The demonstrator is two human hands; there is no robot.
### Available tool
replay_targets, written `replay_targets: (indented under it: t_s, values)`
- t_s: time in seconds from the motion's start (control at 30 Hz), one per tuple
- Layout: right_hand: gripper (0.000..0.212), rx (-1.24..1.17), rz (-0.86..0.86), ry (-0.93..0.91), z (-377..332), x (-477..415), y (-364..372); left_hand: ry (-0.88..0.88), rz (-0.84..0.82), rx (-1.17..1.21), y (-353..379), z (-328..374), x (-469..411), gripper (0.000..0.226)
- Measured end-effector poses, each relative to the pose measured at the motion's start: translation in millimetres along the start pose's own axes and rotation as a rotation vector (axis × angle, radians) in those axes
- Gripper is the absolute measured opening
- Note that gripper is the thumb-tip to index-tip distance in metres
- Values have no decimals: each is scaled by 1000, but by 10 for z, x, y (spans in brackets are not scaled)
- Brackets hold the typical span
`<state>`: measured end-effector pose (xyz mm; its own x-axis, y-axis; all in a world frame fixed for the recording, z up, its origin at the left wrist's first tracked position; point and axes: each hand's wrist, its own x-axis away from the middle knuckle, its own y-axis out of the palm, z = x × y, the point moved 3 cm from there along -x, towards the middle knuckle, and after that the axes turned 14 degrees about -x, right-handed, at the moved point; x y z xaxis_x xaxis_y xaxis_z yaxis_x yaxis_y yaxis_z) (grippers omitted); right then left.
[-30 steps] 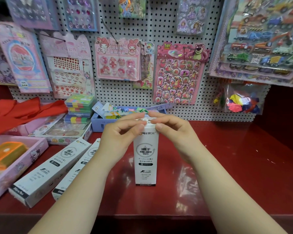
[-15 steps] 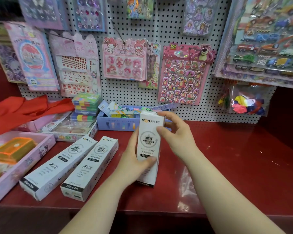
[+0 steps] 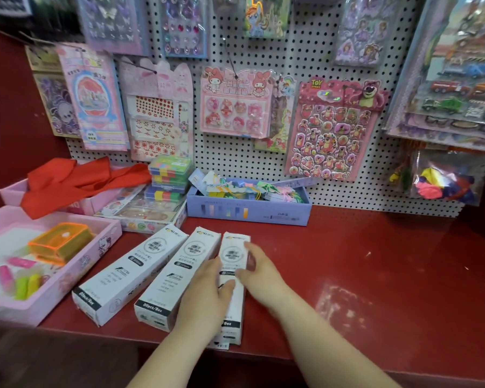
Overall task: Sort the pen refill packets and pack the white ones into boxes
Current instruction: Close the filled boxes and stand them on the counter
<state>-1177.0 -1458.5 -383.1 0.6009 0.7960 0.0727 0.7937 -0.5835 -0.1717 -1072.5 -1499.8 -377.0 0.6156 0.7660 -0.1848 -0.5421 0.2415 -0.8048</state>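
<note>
Three long white refill boxes lie side by side on the red counter (image 3: 375, 261). The left box (image 3: 132, 273) and the middle box (image 3: 179, 273) lie flat and untouched. The third box (image 3: 233, 253) lies at the right of the row, its near end at the counter's front edge. My left hand (image 3: 205, 298) rests on its left side and my right hand (image 3: 256, 271) on its right side, both gripping it. A clear empty plastic packet (image 3: 345, 303) lies on the counter to the right.
A pink tray (image 3: 76, 270) with an orange case and highlighters stands at the left. A blue box (image 3: 249, 212) of small items sits at the back centre, stacked colourful cases and red cloth back left. Sticker sheets hang on the pegboard behind.
The third box stood upright while both hands closed its top; it has been tipped down and laid flat beside the other two boxes. The camera view has shifted left.
</note>
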Motion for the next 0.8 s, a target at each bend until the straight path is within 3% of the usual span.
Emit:
replay_targets:
  t_s: [0.1,0.17,0.23,0.37,0.47,0.8]
  values:
    - [52,106,-16,-52,35,82,165,35,124,-63,-139,-13,73,39]
    - [49,105,17,-63,56,87,214,98,294,-175,-284,-82,111,32]
    - [49,85,24,-41,45,75,244,10,432,-310,-478,-280,96,35]
    - [49,86,17,-14,16,56,269,-405,257,-365,-738,-763,55,48]
    - [49,88,12,-11,8,23,302,-413,203,-410,-747,-806,57,45]
    - [46,33,33,-24,-42,-68,556,-417,257,-356,-662,-865,106,42]
